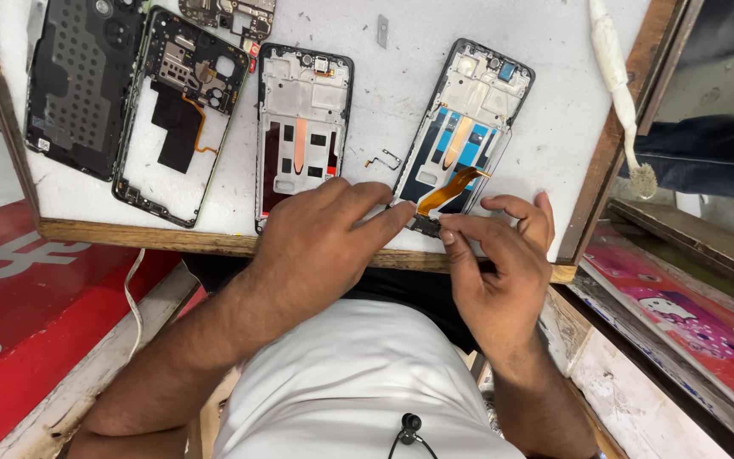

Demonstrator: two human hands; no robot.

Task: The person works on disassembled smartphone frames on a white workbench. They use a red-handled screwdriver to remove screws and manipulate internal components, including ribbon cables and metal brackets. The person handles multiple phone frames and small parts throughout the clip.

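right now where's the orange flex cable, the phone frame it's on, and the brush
orange flex cable (449, 190), head view, on the middle of its bent strip
phone frame (477, 102), head view, on the grey upper plate
brush (612, 59), head view, on the white handle

Counter: white worn top, wooden rim along near and right edges. On it, left to right: black phone back cover; opened phone with circuit board just beside it; bare silver phone frame; phone frame with blue parts and orange ribbon cable, tilted. Small bent metal piece between last two. Loose circuit board at far edge. White brush along right rim.
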